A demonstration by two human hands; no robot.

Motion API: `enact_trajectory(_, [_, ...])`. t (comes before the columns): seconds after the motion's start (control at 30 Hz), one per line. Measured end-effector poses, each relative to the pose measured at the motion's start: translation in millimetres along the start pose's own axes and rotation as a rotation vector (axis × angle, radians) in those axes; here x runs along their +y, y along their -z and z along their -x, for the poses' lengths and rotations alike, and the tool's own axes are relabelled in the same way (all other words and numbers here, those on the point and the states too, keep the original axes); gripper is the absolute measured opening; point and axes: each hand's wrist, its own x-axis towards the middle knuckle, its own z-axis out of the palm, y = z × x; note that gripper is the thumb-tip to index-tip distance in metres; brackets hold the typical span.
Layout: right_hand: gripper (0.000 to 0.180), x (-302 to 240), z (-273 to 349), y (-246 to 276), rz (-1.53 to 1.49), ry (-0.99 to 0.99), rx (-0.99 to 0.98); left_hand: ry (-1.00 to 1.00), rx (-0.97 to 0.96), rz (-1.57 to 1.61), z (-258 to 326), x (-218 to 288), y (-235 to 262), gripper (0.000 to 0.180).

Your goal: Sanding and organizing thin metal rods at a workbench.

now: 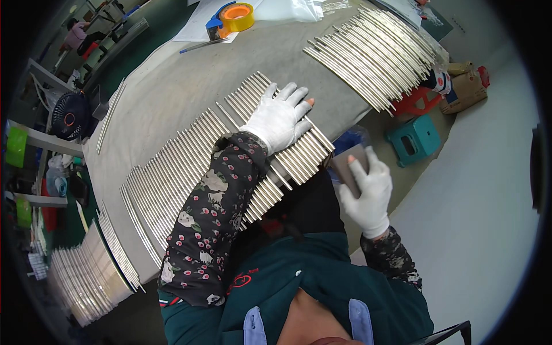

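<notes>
My left hand (280,117), in a white glove with a cut fingertip, lies flat with fingers spread on a long row of thin metal rods (190,164) laid side by side across the grey table (172,86). My right hand (368,192), also gloved, grips a small dark rectangular block (347,168) just off the table's near edge, close to the rod ends. A flowered sleeve covers my left forearm and hides some rods.
A second batch of rods (374,52) lies at the far right of the table, more rods (86,276) at the left end. Orange tape roll (238,16), blue pen (201,45) and papers sit at the back. A teal stool (413,140), a red stool and boxes stand on the floor.
</notes>
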Motion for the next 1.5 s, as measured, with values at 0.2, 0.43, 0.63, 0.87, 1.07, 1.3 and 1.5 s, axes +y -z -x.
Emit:
enact_trajectory(0.2, [0.058, -29, 12, 5, -0.131, 0.077, -0.182, 0.012, 0.001, 0.014, 8, -1, 0, 0.048])
enact_trajectory(0.43, [0.059, -34, 10, -4, -0.11, 0.075, -0.132, 0.002, -0.001, 0.015, 10, -1, 5, 0.047])
enact_trajectory(0.63, [0.058, -33, 6, -12, -0.126, 0.059, -0.115, -0.001, -0.004, 0.025, 9, -2, 1, 0.046])
enact_trajectory(0.87, [0.057, -45, -1, 6, -0.404, 0.286, -0.188, 0.028, 0.021, -0.006, -2, 0, -5, 0.045])
enact_trajectory(1.07, [0.056, 15, -12, -9, 0.06, 0.009, 0.152, 0.002, 0.056, 0.001, -11, 1, -8, 0.045])
enact_trajectory(1.3, [0.051, 9, -3, -14, 0.133, -0.022, 0.103, 0.011, 0.035, 0.01, -10, 1, -6, 0.046])
enact_trajectory(1.5, [0.058, 10, 21, -18, -0.073, -0.003, -0.027, 0.083, 0.165, 0.014, -2, -5, -1, 0.053])
